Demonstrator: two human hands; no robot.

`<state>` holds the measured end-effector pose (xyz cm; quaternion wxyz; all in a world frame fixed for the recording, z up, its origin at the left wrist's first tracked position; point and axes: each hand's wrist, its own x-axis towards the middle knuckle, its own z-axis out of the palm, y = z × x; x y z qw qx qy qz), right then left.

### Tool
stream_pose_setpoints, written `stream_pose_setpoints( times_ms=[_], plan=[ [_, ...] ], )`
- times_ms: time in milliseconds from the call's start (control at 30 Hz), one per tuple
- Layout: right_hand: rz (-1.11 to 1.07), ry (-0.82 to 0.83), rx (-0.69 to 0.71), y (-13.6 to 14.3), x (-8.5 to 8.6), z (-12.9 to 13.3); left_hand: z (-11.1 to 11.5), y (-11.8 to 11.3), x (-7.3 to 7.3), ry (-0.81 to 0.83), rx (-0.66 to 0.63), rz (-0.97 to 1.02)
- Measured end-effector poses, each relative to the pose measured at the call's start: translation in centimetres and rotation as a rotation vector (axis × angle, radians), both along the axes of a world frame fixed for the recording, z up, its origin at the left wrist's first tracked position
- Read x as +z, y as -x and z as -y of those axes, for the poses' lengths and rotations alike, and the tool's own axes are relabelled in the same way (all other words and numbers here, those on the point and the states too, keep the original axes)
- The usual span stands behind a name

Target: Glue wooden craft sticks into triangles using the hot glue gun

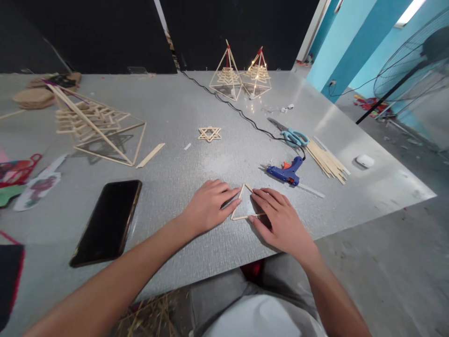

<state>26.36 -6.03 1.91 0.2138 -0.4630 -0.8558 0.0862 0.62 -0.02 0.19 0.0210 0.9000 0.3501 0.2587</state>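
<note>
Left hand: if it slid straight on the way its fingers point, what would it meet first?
The stick frame: its nearest side lies right at the left hand, though contact is hard to judge.

left hand (212, 206): fingertips by the left side of a small stick triangle (242, 217) | right hand (280, 220): fingers spread over its right side | blue glue gun (285, 174): near right hand, lying down | stick star (209, 134): farther back | black phone (107, 222): flat, left of the hands

Glare is reflected by the tabletop (175, 168) at three o'clock; a light strip (411, 11) is overexposed at two; edges are stretched.
</note>
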Motion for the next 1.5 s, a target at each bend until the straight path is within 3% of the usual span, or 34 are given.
stream_pose_setpoints(
  times_ms=[1133,1500],
  plan=[
    [0.008,0.012,0.002,-0.02,0.03,0.00,0.04,-0.14,-0.10,0.012,0.010,-0.007],
    [-0.044,-0.069,-0.018,-0.12,-0.22,0.05,0.07,-0.05,-0.02,0.039,0.013,-0.024]
  ],
)
